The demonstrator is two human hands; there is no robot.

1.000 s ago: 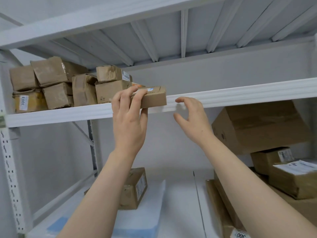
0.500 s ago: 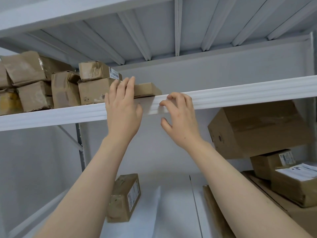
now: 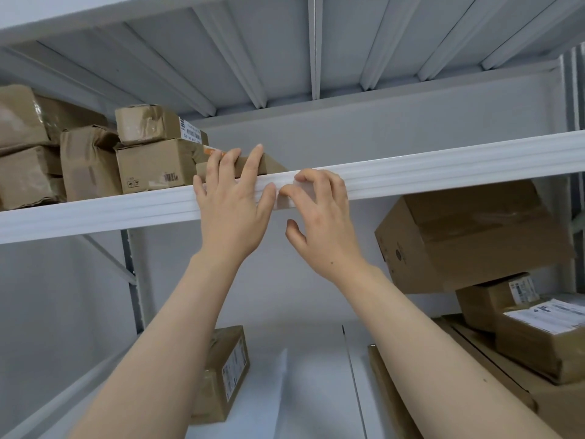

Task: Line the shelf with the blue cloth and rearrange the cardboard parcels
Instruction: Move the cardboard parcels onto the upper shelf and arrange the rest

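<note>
Since the earlier frame, the flat cardboard parcel [image 3: 266,164] has been pushed further back onto the upper shelf [image 3: 443,166], just beside the stacked parcels [image 3: 152,153] at the left. The left hand [image 3: 232,210] is laid open, fingers spread against the parcel's front, nothing gripped. The right hand [image 3: 319,217] is loosely curled, fingertips resting on the shelf's front edge, nothing held.

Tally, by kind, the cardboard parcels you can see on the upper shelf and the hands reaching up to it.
Cardboard parcels: 6
Hands (left hand, right hand): 2
Total: 8
</note>
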